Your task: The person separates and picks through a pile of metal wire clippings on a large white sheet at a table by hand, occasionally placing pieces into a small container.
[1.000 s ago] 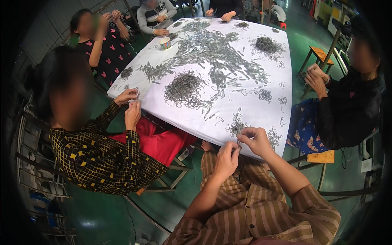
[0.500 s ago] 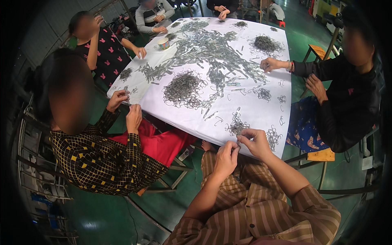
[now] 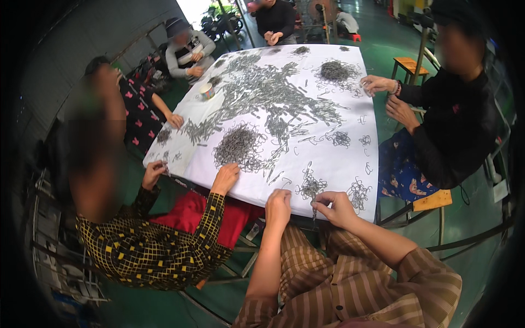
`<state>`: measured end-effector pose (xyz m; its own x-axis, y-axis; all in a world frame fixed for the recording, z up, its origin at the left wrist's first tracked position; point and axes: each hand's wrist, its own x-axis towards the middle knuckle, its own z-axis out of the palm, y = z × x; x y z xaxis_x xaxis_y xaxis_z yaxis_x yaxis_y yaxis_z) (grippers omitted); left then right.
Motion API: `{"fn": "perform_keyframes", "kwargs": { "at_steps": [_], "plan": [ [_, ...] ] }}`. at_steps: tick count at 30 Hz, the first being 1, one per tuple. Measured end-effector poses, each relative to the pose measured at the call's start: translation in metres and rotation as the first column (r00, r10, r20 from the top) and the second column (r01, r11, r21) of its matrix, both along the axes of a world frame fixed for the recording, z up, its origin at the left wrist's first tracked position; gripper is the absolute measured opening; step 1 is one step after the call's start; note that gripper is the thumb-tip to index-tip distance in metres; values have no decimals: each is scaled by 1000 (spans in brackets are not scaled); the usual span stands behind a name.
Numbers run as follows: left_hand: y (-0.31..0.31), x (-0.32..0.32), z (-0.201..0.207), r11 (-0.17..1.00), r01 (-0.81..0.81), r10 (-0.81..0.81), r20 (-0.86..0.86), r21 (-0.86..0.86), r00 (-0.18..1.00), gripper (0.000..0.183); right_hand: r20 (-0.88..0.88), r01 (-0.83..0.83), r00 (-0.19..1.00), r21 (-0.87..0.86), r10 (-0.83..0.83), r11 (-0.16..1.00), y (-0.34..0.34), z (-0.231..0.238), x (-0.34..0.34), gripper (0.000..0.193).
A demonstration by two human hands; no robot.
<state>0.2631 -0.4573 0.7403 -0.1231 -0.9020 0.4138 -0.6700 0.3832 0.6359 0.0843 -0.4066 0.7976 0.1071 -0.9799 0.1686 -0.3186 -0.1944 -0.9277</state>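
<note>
- Your right hand [image 3: 338, 209] is holding a thin dark metal piece [image 3: 314, 215] just past the near edge of the desk [image 3: 334, 164], its fingers pinching nearly closed.
- Your left hand [image 3: 278, 208] is resting its bent fingers at the same edge; you are hiding their tips, so I cannot tell how far they are opening or whether they are gripping anything.
- A small heap of grey hooks [image 3: 311, 187] is lying just beyond your right hand, and a looser heap [image 3: 359, 195] is spreading to its right.
- The desk is wearing a white cover, with a big pile of hooks [image 3: 238, 145] sitting left of centre and a wide scatter of flat metal strips [image 3: 262, 90] running across the middle.
- A paper cup [image 3: 206, 91] is standing near the far left side.
- Co-workers are sitting around the desk: one in a yellow-and-black checked shirt [image 3: 158, 249] is reaching to the near edge on your left, and one in a black top [image 3: 456, 106] is reaching to the right edge.
- Beyond them, a wooden stool [image 3: 410, 66] is standing on a green floor [image 3: 377, 57], and motorbikes [image 3: 221, 24] are standing near a bright opening.
</note>
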Motion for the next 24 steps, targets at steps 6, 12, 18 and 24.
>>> {"fn": "perform_keyframes", "kwargs": {
  "at_steps": [6, 12, 18, 24],
  "plan": [
    [-45, -8, -24, 986, -121, 166, 570, -116, 805, 13, -3, 14, 1000, -14, -14, 1000, 6, -11, -1, 11],
    [-55, -22, -10, 998, -13, 51, 701, -59, 712, 13, -11, 19, 1000, -46, -20, 999, 9, -17, -3, 12],
    [-60, -9, -12, 994, -106, 98, 617, -24, 781, 12, -18, 49, 999, -54, -50, 997, 13, -16, -6, 12],
    [-24, -5, 2, 958, 59, 22, -274, 281, 961, 6, 6, 76, 997, -33, -75, 997, 17, -21, -9, 13]
  ]
}}
